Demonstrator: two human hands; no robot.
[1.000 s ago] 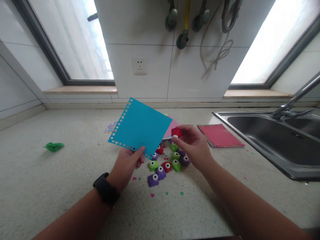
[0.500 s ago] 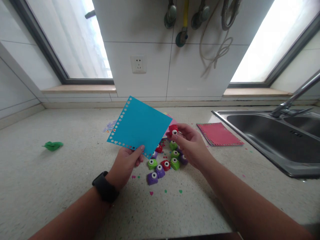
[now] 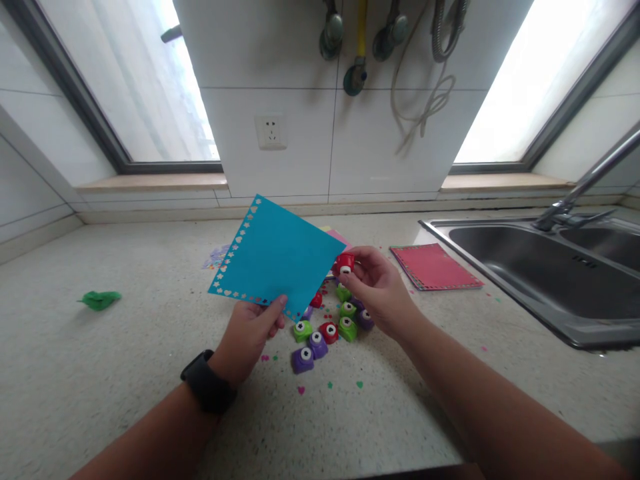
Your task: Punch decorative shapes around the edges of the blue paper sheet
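Observation:
A blue sheet of paper [image 3: 283, 257] is held up and tilted, with small shapes cut out along its left and lower edges. My left hand [image 3: 253, 333] pinches its lower edge, thumb on top. Between the thumb and fingers of my right hand [image 3: 383, 290] is a red craft punch [image 3: 345, 264], at the sheet's right corner. I cannot tell whether the paper's edge sits in its slot. Below lie several more punches: a purple one [image 3: 303, 359], a green one [image 3: 303, 331] and a red one [image 3: 329, 332] among them. The sheet partly hides this group.
A stack of punched sheets, red on top [image 3: 436, 267], lies right of my hands, near the steel sink [image 3: 500, 267]. A crumpled green piece [image 3: 101, 300] sits far left. Paper bits, such as a pink heart [image 3: 301, 390], dot the counter. Behind the blue sheet shows pink paper [image 3: 340, 237].
The view has shifted slightly. The red punch has turned a little in my right hand and stays at the blue sheet's right corner. Both hands keep their holds.

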